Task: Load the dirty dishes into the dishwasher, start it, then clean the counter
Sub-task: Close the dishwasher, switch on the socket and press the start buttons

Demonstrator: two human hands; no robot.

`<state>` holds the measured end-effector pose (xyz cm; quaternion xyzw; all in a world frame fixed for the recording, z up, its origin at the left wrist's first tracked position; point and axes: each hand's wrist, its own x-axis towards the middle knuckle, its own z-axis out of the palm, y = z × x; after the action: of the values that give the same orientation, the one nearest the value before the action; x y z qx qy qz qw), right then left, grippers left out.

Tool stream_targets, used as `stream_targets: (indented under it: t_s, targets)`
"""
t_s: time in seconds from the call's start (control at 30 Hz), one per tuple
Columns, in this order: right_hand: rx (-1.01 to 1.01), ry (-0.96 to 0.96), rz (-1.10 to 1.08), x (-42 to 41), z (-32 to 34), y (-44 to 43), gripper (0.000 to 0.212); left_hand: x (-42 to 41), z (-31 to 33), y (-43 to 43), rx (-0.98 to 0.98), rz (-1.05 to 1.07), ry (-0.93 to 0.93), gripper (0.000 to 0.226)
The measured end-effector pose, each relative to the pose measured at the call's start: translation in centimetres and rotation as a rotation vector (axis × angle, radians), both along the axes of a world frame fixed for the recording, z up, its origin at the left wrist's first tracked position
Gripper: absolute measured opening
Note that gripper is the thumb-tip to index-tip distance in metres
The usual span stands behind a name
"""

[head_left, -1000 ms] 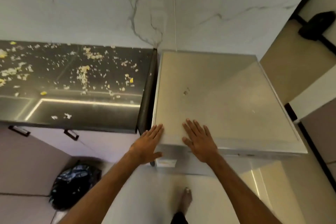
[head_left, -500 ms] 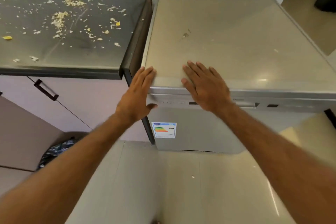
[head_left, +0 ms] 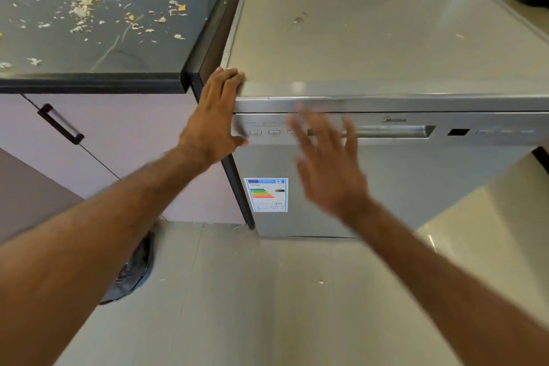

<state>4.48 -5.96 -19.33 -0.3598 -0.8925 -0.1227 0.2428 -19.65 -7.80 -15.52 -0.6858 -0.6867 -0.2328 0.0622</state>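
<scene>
The left hand point(head_left: 214, 119) lies flat with straight fingers on the front left corner of the silver dishwasher point(head_left: 386, 38), and it holds nothing. The right hand point(head_left: 326, 169) is blurry, with its fingers spread wide in front of the row of buttons point(head_left: 256, 133), and I cannot tell if it touches them. The dishwasher door point(head_left: 401, 187) is closed, and the machine stands right beside the dark counter point(head_left: 89, 53), which has crumbs point(head_left: 83, 6) all over it.

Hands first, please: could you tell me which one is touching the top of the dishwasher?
The left hand: its fingers lie on the front-left corner of the dishwasher top. The right hand hangs blurred and open before the control panel.
</scene>
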Motion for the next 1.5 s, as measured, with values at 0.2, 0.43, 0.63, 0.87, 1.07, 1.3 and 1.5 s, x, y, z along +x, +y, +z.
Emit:
stream_targets:
  t_s: [0.2,0.43,0.63,0.87,1.07,1.3,1.5]
  targets:
    - [-0.337,-0.207,0.001,-4.3,-5.4,-4.8,0.116,-0.2,-0.8,0.2,0.027,0.025,0.013,0.101]
    - [-0.389,-0.236,-0.131,-6.7,-5.2,-2.5,0.129,-0.1,-0.8,0.2,0.028,0.044,0.022,0.099]
    - [-0.370,-0.221,-0.163,-7.3,-5.8,-2.4,0.128,0.2,-0.6,0.2,0.029,0.050,0.005,0.096]
    - [-0.347,-0.238,-0.205,-7.7,-5.1,-2.5,0.123,0.3,-0.5,0.1,0.032,0.057,0.021,0.094]
    - [-0.479,-0.242,-0.244,-8.8,-4.8,-2.9,0.111,0.2,-0.4,0.1,0.024,0.068,0.050,0.094]
    - [-0.566,-0.283,-0.151,-7.1,-3.5,-5.1,0.108,0.2,-0.5,0.0,0.009,0.096,0.085,0.101]
    - [-0.614,-0.247,-0.112,-5.5,-5.1,-7.2,0.107,0.2,-0.8,-0.1,0.015,0.109,0.089,0.104]
